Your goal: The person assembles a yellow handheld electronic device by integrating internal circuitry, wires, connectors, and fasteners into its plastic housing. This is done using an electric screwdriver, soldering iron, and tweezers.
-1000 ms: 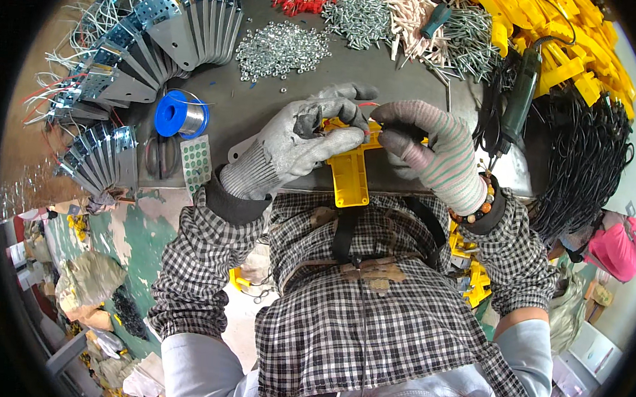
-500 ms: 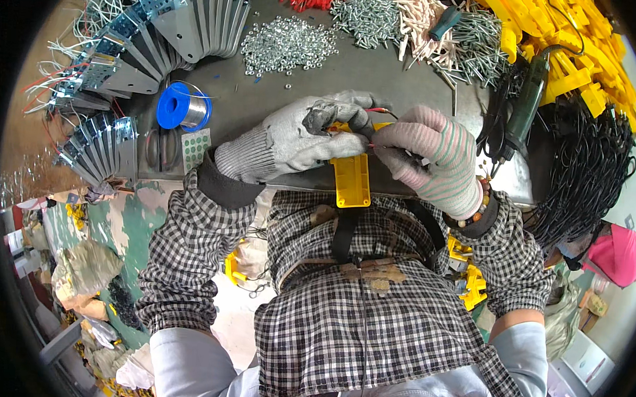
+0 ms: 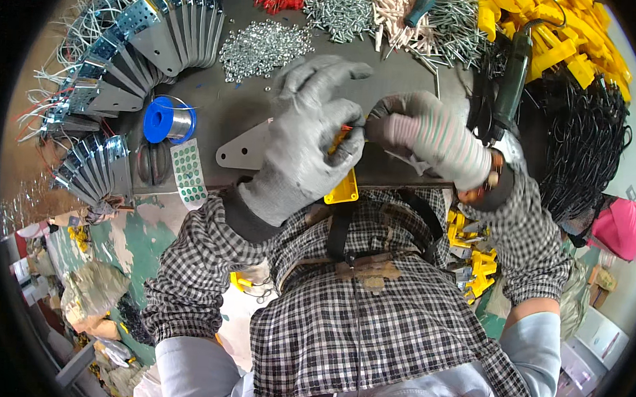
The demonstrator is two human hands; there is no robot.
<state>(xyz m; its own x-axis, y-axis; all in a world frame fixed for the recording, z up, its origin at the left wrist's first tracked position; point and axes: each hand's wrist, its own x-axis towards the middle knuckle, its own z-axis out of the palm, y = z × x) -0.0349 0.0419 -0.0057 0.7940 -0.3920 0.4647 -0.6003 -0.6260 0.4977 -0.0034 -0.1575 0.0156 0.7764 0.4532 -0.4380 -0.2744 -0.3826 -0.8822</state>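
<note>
My left hand (image 3: 310, 141), in a grey glove, bends over a yellow plastic housing (image 3: 343, 191), with thumb and forefinger pinched together. A bit of orange-red shows inside the curl of its fingers, and what the fingertips grip is too small to make out. From beneath this hand a flat grey metal bracket (image 3: 243, 149) with holes sticks out to the left. Close beside the pinch is my right hand (image 3: 434, 136), in a striped glove, its fingers curled together and smeared by motion. Anything within them is hidden.
A blue solder spool (image 3: 158, 120), a green-dotted card (image 3: 188, 171) and rows of metal brackets (image 3: 154, 42) stand left. Nuts (image 3: 264, 51), screws (image 3: 340, 11) and yellow parts (image 3: 551, 56) lie at the back. A soldering iron (image 3: 513, 79) and black cables (image 3: 582, 153) are right.
My left hand has turned and now covers more of the yellow housing. The bracket shows at its left. My right hand has curled its fingers. The view has shifted slightly.
</note>
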